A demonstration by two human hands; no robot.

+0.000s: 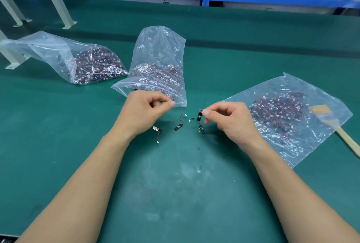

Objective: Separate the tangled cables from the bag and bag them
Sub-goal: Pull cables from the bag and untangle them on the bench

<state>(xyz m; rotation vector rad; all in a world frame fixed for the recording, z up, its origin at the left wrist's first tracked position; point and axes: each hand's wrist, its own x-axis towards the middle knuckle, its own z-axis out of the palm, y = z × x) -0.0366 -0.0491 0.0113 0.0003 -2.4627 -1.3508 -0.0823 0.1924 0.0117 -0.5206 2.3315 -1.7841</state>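
I had the right hand pinching one cable by its little black module. Thumb and forefinger were closed on it, the other fingers curled under, just above the counter. Its red-and-black lead curved left to a white connector, and a second module sat right below. I couldn't tell whether that one hung tangled from the held piece or lay free. The left hand was curled too, thumb tip pressed to forefinger in front of the upright bag. Whether anything sat in that pinch, I couldn't tell.

As I judged it, the step was to tease this cable clear and then drop it into the flat bag just beside the right hand. To do that well I would keep the grip on the module, not the thin lead, and let the left hand take the neighbour's connector end. Then I'd draw the two apart slowly along the wire's run rather than tug, since those leads looked fine enough to pull out of a plug.

I counted three clear bags holding cables: the slumped bag far left, the upright one in the middle, the flat one on the right. A zip-edged fold at the upright bag's foot might have been a fourth, smaller bag; I wasn't sure. Four cables lay in the open: the held one, the one below it, and two loose cables between the hands. There was one wooden-handled brush, its head resting on the flat bag.
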